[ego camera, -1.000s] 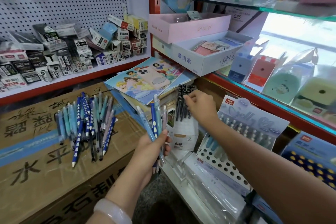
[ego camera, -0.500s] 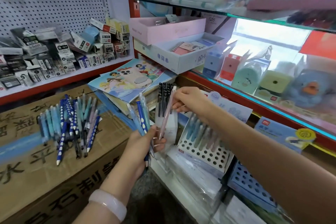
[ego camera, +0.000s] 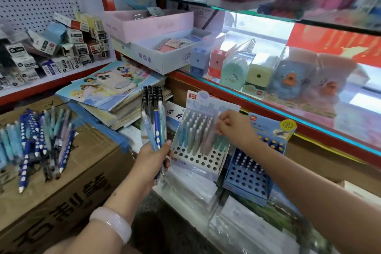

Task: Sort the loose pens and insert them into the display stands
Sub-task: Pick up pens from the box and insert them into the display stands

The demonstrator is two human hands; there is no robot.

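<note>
Cardboard box [ego camera: 61, 192] far left, loose pens [ego camera: 37, 140] heaped on top. White display stand [ego camera: 198, 159] centre, blue stand [ego camera: 247, 179] beside. Left hand [ego camera: 150, 161] gripping pen bunch [ego camera: 154, 128]. Right hand [ego camera: 235, 126] pinching pinkish pen [ego camera: 210, 140] into white stand's pastel row.

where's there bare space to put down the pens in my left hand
The cardboard box top is bare between the loose pen pile and your left hand. The white stand has open front holes. It is crowded by the book stack and black pens.
</note>
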